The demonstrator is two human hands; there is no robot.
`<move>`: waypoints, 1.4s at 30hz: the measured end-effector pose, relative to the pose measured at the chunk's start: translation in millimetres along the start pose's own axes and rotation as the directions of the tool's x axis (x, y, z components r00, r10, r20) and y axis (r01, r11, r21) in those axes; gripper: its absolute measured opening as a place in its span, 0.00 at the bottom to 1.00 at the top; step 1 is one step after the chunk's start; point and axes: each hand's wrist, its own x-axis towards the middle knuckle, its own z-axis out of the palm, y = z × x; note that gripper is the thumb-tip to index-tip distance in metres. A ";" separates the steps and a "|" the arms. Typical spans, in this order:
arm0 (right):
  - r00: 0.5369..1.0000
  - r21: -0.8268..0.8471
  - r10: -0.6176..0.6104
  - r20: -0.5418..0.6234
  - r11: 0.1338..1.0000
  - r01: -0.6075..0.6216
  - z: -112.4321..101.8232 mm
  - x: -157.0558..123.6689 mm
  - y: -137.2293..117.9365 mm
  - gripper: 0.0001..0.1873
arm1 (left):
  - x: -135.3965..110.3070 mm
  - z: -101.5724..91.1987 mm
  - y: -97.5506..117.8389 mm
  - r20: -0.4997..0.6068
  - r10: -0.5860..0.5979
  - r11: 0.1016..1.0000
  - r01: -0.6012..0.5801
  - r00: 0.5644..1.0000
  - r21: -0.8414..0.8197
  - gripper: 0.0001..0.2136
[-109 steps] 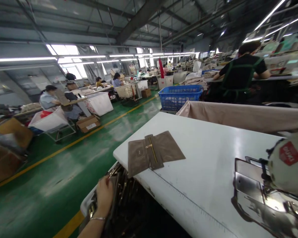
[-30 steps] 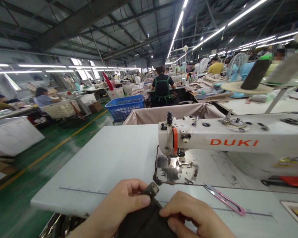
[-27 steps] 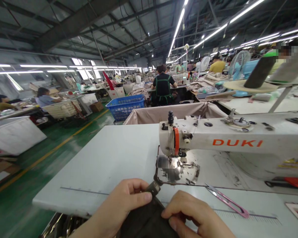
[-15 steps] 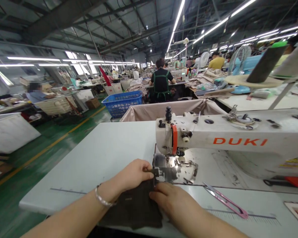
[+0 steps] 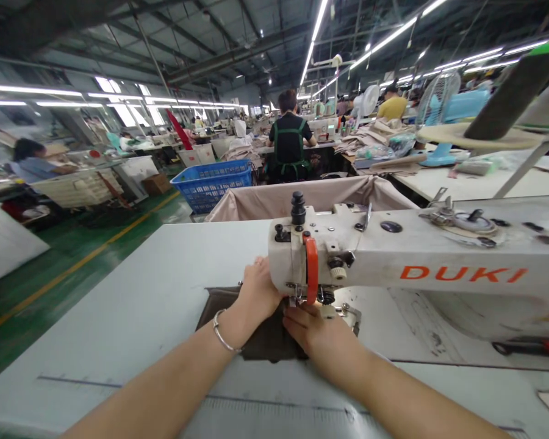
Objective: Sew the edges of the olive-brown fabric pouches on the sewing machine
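Note:
A dark brown fabric piece [image 5: 272, 342] lies flat on the machine bed, its inner edge under the sewing machine's [image 5: 370, 256] needle area. My left hand [image 5: 260, 289], a bangle at its wrist, rests on the fabric left of the machine head. Its fingers curl in, and the tips are partly hidden behind the head. My right hand [image 5: 320, 334] holds the fabric's right edge just in front of the presser foot, fingers pressed together. An orange finger guard [image 5: 310, 268] stands just above the right fingertips.
A pale cloth-lined bin [image 5: 311, 194] stands behind the table [image 5: 165, 292], with a blue basket [image 5: 215, 183] to its left. Thread cones [image 5: 507, 100] rise at the right. A co-worker [image 5: 290, 137] sits ahead, back turned.
Both hands have moved the fabric forward, up to the needle. The left hand has gone further in beside the machine head. The pink thread snips are now out of sight around the right forearm.

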 end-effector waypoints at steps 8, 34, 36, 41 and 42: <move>0.997 -0.011 0.073 0.017 0.997 -0.073 -5.2 -8.8 -1.2 0.13 | -35.7 15.9 15.4 -0.009 0.169 0.972 -0.165 0.986 0.168 0.07; 0.988 0.154 0.101 -0.120 0.985 -0.082 -0.9 -25.1 4.9 0.13 | -69.3 19.0 22.0 0.033 0.411 0.853 -0.397 0.911 0.340 0.10; 0.988 0.165 0.115 -0.103 0.981 -0.097 1.4 -24.0 5.4 0.14 | -68.4 19.4 20.2 0.030 0.420 0.848 -0.404 0.907 0.343 0.10; 0.994 0.197 0.090 -0.060 0.977 -0.076 -2.8 -22.9 7.8 0.12 | -69.6 13.1 16.9 0.089 0.415 0.856 -0.422 0.906 0.298 0.11; 0.996 0.206 0.076 -0.046 0.976 -0.065 -8.8 -24.8 9.8 0.13 | -71.7 10.2 16.6 0.110 0.400 0.867 -0.414 0.910 0.277 0.10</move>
